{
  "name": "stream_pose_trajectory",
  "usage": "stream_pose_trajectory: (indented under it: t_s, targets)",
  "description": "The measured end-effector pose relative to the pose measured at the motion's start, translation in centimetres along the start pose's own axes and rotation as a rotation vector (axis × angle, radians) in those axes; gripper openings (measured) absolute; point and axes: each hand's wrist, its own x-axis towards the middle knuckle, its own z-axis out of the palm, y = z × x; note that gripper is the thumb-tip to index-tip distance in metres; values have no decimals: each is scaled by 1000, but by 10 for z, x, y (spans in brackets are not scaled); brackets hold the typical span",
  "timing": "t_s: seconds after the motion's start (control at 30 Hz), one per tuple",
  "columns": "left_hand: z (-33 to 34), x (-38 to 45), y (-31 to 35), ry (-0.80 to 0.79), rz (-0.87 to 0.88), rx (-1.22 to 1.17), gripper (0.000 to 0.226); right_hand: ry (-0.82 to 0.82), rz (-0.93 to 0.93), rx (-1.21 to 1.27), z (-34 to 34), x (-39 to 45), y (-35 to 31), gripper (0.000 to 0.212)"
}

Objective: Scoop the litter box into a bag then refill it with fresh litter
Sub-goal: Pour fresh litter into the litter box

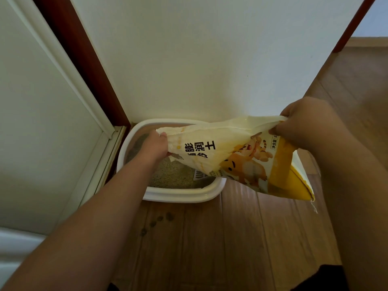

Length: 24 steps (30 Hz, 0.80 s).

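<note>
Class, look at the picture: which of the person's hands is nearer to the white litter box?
Left. The left hand grips the litter bag over the litter box; the right hand holds the bag's raised end, higher and farther right.

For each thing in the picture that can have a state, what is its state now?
Litter bag: tipped sideways over the box, held at both ends.
Litter box: on the floor, uncovered, litter inside.
Left hand: grips the bag's lower end.
Right hand: pinches the bag's upper corner.
Floor: a few dark bits near the box.

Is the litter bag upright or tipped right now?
Tipped: the litter bag lies sideways over the litter box, left hand low, right hand higher.
</note>
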Motion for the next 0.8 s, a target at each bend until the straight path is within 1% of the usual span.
stream_pose_trajectory:
  t_s: [0.13,0.3,0.43,0.57,0.67,0.7,0.8]
  targets:
    - [-5,0,6,40,25,3,36,14,-8,14,1,0,-4,26]
    - [-16,7,1,60,38,72,52,7,-10,-2,4,0,-7,27]
    - [-19,-5,8,48,36,33,34,-11,-5,-1,5,-1,-9,27]
    - [-24,-17,14,50,50,26,32,-40,-10,-19,4,-3,-9,24]
    - [-27,-27,18,42,50,-5,17,-94,-16,-53,7,-5,-10,25]
    - [-28,-30,19,41,57,-17,17,-113,-16,-60,8,-5,-10,25]
    - [-33,-39,25,30,65,-19,29,-186,-23,-100,14,-7,-12,19]
